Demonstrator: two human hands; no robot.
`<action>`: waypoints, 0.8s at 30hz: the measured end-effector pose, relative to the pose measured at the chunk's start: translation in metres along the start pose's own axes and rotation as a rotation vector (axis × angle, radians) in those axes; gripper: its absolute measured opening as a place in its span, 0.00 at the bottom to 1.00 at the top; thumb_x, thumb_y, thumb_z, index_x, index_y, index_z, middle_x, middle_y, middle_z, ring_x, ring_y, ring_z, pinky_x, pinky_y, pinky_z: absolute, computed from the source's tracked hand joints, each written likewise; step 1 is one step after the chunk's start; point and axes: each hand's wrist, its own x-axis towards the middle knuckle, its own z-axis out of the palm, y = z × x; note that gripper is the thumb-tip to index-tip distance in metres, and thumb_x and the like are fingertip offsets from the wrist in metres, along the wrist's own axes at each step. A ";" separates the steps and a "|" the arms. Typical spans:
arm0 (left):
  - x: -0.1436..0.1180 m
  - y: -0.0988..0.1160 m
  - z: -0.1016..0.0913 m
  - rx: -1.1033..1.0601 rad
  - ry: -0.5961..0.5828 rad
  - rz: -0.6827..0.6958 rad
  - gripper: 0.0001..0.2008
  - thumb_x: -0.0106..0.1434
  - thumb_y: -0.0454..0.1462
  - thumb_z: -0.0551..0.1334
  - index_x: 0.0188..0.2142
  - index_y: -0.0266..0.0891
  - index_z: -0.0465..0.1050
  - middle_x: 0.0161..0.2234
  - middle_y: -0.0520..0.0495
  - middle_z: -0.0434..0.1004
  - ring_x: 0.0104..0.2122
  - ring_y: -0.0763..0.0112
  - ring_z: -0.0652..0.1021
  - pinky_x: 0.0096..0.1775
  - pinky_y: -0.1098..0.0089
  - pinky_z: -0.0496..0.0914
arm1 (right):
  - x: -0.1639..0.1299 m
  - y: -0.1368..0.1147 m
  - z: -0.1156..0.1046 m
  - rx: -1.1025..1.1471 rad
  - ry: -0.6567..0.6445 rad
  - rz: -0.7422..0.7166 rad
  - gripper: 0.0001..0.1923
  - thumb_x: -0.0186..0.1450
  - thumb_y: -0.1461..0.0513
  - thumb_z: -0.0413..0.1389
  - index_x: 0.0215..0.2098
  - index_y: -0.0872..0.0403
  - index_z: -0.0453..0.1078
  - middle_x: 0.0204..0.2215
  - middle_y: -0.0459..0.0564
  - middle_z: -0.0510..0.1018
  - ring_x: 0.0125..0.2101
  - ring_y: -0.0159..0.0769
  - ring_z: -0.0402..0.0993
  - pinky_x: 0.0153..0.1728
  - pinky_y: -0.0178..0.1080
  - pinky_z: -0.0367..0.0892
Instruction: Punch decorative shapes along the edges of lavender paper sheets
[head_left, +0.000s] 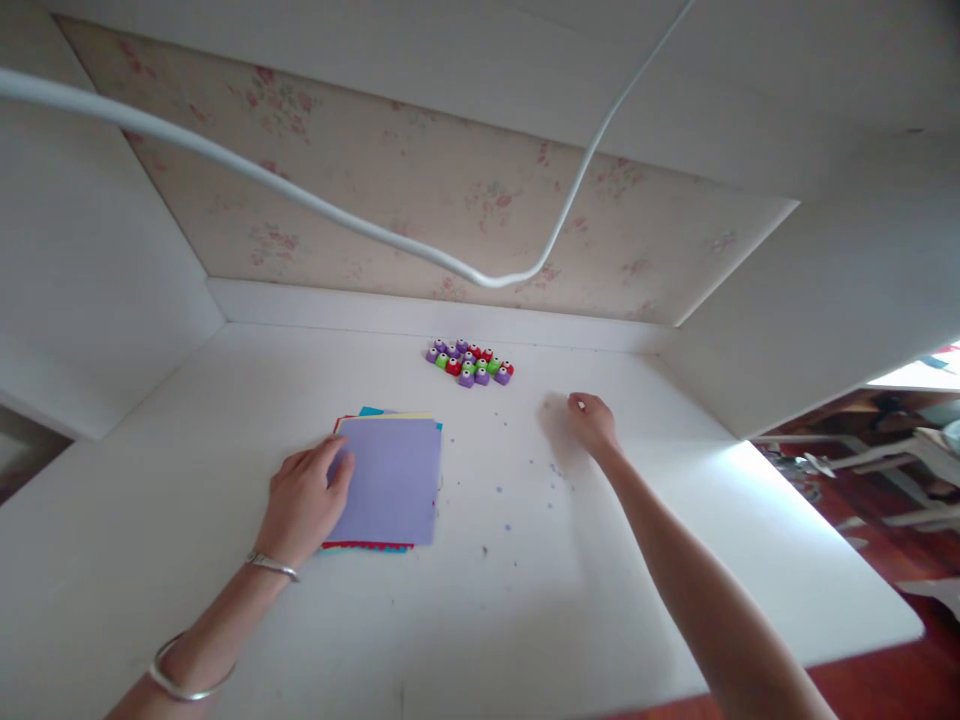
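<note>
The left hand (304,500) lies flat and open on thin, bendy paper (390,480); the right hand (592,420), at 3 o'clock, is curled, holding nothing.

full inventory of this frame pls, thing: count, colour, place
paper stack: one, purple sheet on top, red, blue and yellow edges beneath, desk centre-left
paper punches: cluster, count unclear, purple, red, green, near back wall
paper bits: scattered, purple, right of stack
desk: one, white
cable: one, white, hanging across top
bracelets: two, silver, left wrist
left hand: resting on stack's left edge
right hand: on bare desk, grip empty
</note>
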 end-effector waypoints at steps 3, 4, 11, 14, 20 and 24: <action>-0.007 0.022 0.006 -0.048 -0.028 0.036 0.22 0.68 0.45 0.50 0.53 0.36 0.72 0.52 0.39 0.75 0.51 0.57 0.75 0.59 0.57 0.63 | -0.018 0.003 0.001 0.030 -0.072 -0.054 0.15 0.63 0.57 0.53 0.42 0.51 0.78 0.45 0.57 0.80 0.47 0.47 0.74 0.52 0.48 0.65; -0.010 0.031 0.008 -0.061 -0.037 0.041 0.22 0.68 0.45 0.50 0.52 0.36 0.72 0.53 0.39 0.75 0.51 0.57 0.75 0.59 0.57 0.63 | -0.025 -0.001 0.002 0.047 -0.086 -0.077 0.14 0.62 0.57 0.53 0.42 0.51 0.77 0.46 0.56 0.80 0.49 0.47 0.73 0.53 0.48 0.65; -0.014 0.071 0.020 -0.198 -0.105 0.023 0.20 0.68 0.44 0.52 0.51 0.37 0.73 0.46 0.39 0.78 0.43 0.61 0.79 0.51 0.60 0.70 | -0.075 -0.058 0.013 0.218 -0.077 -0.143 0.17 0.66 0.55 0.49 0.46 0.52 0.75 0.46 0.54 0.79 0.45 0.43 0.75 0.49 0.47 0.68; -0.009 0.062 0.013 -0.291 -0.122 0.016 0.20 0.68 0.46 0.52 0.48 0.38 0.74 0.43 0.43 0.79 0.37 0.67 0.79 0.45 0.66 0.73 | -0.097 -0.078 0.014 0.300 -0.101 -0.154 0.18 0.68 0.54 0.47 0.45 0.52 0.75 0.43 0.53 0.80 0.36 0.39 0.76 0.41 0.42 0.72; -0.009 0.040 -0.001 -0.439 -0.087 -0.074 0.20 0.63 0.49 0.56 0.43 0.37 0.75 0.46 0.41 0.78 0.41 0.65 0.80 0.47 0.64 0.74 | -0.126 -0.087 0.007 0.238 -0.266 -0.252 0.19 0.65 0.49 0.56 0.50 0.48 0.74 0.48 0.53 0.79 0.47 0.48 0.73 0.50 0.49 0.67; -0.015 0.056 -0.007 -0.621 -0.196 -0.154 0.19 0.63 0.47 0.58 0.47 0.38 0.74 0.48 0.41 0.78 0.45 0.64 0.80 0.48 0.64 0.77 | -0.129 -0.088 0.007 0.172 -0.376 -0.314 0.29 0.60 0.50 0.62 0.57 0.49 0.69 0.54 0.55 0.74 0.53 0.51 0.68 0.55 0.52 0.62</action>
